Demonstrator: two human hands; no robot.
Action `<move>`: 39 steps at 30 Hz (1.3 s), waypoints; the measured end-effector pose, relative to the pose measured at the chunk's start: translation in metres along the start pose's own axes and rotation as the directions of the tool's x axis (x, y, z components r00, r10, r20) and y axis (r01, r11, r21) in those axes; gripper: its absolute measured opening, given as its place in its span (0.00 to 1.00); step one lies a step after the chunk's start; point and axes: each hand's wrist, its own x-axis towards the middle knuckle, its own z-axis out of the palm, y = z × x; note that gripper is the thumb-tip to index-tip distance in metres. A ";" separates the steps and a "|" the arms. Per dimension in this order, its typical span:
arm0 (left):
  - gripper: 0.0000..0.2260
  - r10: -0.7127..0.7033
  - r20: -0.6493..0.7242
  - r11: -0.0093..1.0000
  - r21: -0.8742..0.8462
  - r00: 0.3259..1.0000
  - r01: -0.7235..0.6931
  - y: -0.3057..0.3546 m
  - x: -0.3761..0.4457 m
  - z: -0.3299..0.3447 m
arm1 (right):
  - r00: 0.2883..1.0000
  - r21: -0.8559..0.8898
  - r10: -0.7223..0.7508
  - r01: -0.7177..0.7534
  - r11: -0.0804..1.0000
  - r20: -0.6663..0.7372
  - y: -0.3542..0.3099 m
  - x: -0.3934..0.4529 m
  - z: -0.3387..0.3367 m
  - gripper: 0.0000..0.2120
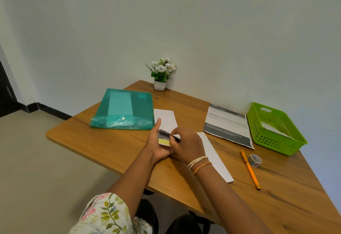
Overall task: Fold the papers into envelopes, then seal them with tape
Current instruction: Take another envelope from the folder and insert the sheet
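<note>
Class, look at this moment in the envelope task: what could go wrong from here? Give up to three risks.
1. Both hands, left and right, grip a small card, so the folded paper lies loose and could spring open.
2. The paper's near end reaches the table edge; a forearm could knock it off.
3. The tape lies beside the pen; reaching might roll either away.

Both bare forearms are extended over the near-left edge of the table (114, 141). The left hand (160, 145) is held palm-up, thumb raised, fingers curled. The right hand (186, 144) is closed in a pinch beside it, wrist banded.
</note>
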 end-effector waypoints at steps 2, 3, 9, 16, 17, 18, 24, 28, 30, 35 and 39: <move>0.20 0.000 -0.007 1.000 0.031 1.000 0.000 0.000 -0.001 0.001 | 0.997 -0.026 0.045 -0.044 0.999 0.056 0.001 0.002 0.002 0.11; 0.21 0.000 -0.006 0.999 0.036 1.000 0.000 -0.001 -0.002 0.002 | 0.996 -0.036 0.052 -0.049 0.998 0.070 0.001 0.002 0.002 0.12; 0.24 0.078 -0.024 0.997 0.017 0.997 -0.078 0.003 -0.002 0.002 | 0.999 0.014 -0.031 0.032 0.999 -0.028 -0.003 -0.005 0.001 0.08; 0.22 0.043 -0.082 0.989 0.147 0.996 -0.031 0.000 -0.003 0.006 | 1.000 -0.139 0.010 -0.006 0.990 0.027 -0.005 -0.005 0.002 0.15; 0.21 0.047 -0.056 0.991 0.127 0.997 -0.040 0.000 -0.004 0.007 | 1.000 -0.134 -0.010 0.008 0.991 -0.013 -0.006 -0.005 0.002 0.14; 0.21 0.051 -0.036 0.992 0.113 0.998 -0.047 -0.001 -0.004 0.007 | 0.997 -0.125 -0.032 0.024 0.992 -0.064 -0.005 -0.005 0.002 0.12; 0.19 0.045 -0.020 0.992 0.118 0.999 -0.043 -0.002 -0.006 0.010 | 0.981 -0.100 -0.061 0.044 0.994 -0.184 0.000 -0.007 0.004 0.15; 0.17 0.062 -0.010 0.996 0.070 0.998 -0.061 0.000 -0.003 0.010 | 0.994 0.218 0.105 -0.102 0.971 -0.004 0.005 -0.006 -0.004 0.20; 0.18 0.055 -0.018 0.997 0.049 0.998 -0.054 0.000 -0.001 0.010 | 0.967 0.365 0.256 -0.236 0.901 -0.007 0.012 -0.005 -0.010 0.18; 0.27 -0.013 -0.040 1.000 -0.026 0.999 0.012 0.002 0.006 0.014 | 0.690 -0.228 0.700 -0.662 0.714 0.186 0.066 -0.003 -0.025 0.30; 0.30 -0.025 -0.096 1.000 -0.012 0.995 0.024 0.005 0.022 0.019 | 0.558 -0.407 0.782 -0.670 0.621 0.276 0.086 -0.012 -0.020 0.43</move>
